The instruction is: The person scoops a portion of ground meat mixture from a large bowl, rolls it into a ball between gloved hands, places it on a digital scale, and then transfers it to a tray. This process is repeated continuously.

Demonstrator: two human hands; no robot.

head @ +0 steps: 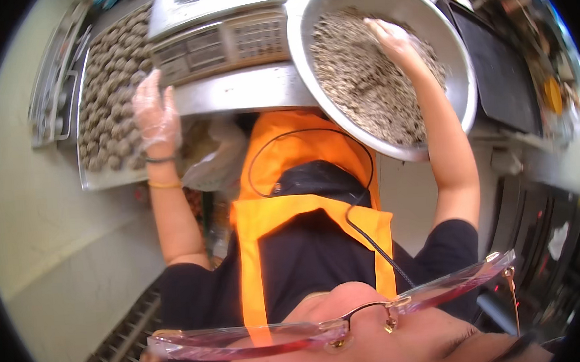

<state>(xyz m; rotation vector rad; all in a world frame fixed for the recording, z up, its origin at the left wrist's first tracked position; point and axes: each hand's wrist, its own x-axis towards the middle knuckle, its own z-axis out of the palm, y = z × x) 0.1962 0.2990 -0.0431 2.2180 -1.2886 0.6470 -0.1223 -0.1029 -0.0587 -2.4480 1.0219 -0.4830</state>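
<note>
My left hand (156, 112), in a clear plastic glove, hovers over or beside the right edge of a metal tray (115, 180) filled with rows of grey-brown balls (111, 102). Its fingers point up and the thumb stands apart; nothing shows in it. My right hand (392, 38) reaches into a large steel bowl (456, 96) of loose, speckled grey-brown mixture (358, 77). Its fingers are extended at the surface of the mixture, partly blurred; whether they hold any is not clear. A digital scale (227, 43) with a steel platform stands between tray and bowl.
Stacked metal racks or trays (55, 86) lean by the wall at the left. A dark flat tray (494, 64) lies right of the bowl. The steel counter's edge (244, 89) runs before me, with a plastic bag (216, 155) below it. Shelving with mixed items stands far right.
</note>
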